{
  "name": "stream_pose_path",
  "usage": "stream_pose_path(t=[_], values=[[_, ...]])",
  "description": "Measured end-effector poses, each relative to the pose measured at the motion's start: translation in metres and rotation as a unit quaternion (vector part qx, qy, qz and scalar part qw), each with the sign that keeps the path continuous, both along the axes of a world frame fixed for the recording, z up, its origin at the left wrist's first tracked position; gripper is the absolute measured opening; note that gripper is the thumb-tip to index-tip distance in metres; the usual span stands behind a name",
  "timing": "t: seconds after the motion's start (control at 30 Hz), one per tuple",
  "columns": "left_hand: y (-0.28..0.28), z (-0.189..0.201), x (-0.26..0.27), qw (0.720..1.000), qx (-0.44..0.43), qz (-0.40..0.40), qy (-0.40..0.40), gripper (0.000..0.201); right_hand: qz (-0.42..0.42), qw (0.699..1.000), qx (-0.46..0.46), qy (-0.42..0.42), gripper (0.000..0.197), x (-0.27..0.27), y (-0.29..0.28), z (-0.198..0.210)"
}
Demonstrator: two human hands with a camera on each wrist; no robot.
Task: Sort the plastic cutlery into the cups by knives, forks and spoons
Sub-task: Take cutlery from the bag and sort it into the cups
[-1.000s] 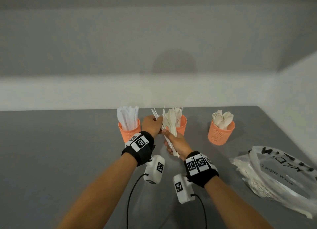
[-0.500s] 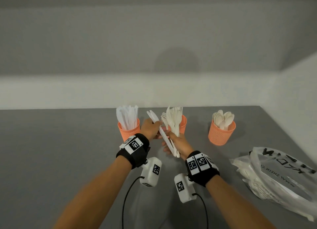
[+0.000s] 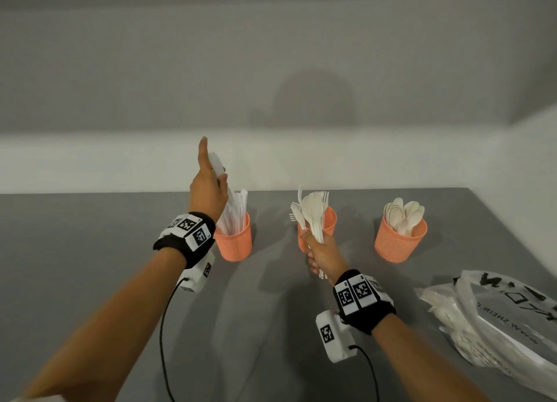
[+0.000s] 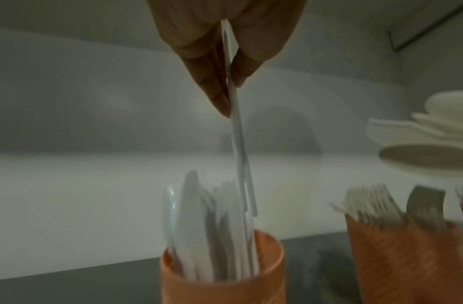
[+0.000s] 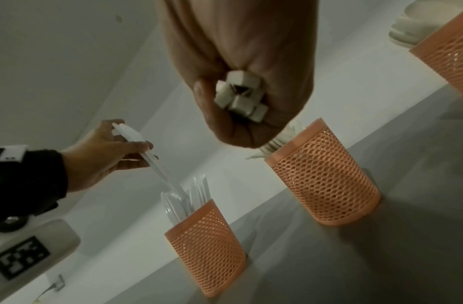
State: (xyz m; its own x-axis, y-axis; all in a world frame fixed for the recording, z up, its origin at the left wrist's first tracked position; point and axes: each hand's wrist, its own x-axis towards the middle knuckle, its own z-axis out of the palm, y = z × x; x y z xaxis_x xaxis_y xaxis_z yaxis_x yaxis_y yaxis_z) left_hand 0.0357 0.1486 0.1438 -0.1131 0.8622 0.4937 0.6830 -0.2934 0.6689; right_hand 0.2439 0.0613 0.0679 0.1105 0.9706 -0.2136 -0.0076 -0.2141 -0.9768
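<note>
Three orange mesh cups stand in a row on the grey table. The left cup (image 3: 234, 244) holds white knives, the middle cup (image 3: 329, 224) forks, the right cup (image 3: 400, 242) spoons. My left hand (image 3: 208, 187) is raised above the left cup and pinches white knives (image 4: 238, 144) by their upper ends, with their lower ends reaching down among the knives in that cup (image 4: 222, 273). My right hand (image 3: 321, 251) is in front of the middle cup and grips a bundle of white cutlery (image 3: 312, 214), with forks and spoons showing; the handle ends (image 5: 241, 96) stick out of the fist.
A crumpled clear plastic bag (image 3: 494, 323) with black lettering lies at the right on the table, with more white cutlery inside. A pale wall runs close behind the cups, and the table's right edge is near the spoon cup.
My left hand has drawn the knives out of the bundle, carried them left and lifted them over the knife cup. My right hand has stayed by the fork cup.
</note>
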Motion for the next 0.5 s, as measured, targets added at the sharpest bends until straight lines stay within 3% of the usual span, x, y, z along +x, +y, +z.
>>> stream_pose_path(t=[0.23,0.3,0.4,0.5], values=[[-0.004,-0.039,-0.005,0.991,-0.080,-0.046,0.102,0.062,-0.009,0.999,-0.004,-0.045,0.010,0.002,-0.002,0.000],[-0.006,-0.049,-0.006,0.990,-0.059,-0.038,0.126,0.055,-0.011,0.998,-0.006,-0.057,0.010,0.002,-0.002,0.003],[-0.002,-0.071,-0.008,0.972,-0.008,-0.008,0.236,0.046,-0.012,0.998,-0.004,-0.064,0.011,0.007,-0.004,0.004],[0.001,-0.085,-0.013,0.949,-0.032,-0.006,0.314,0.045,-0.017,0.997,0.011,-0.079,0.015,0.008,-0.004,0.001]])
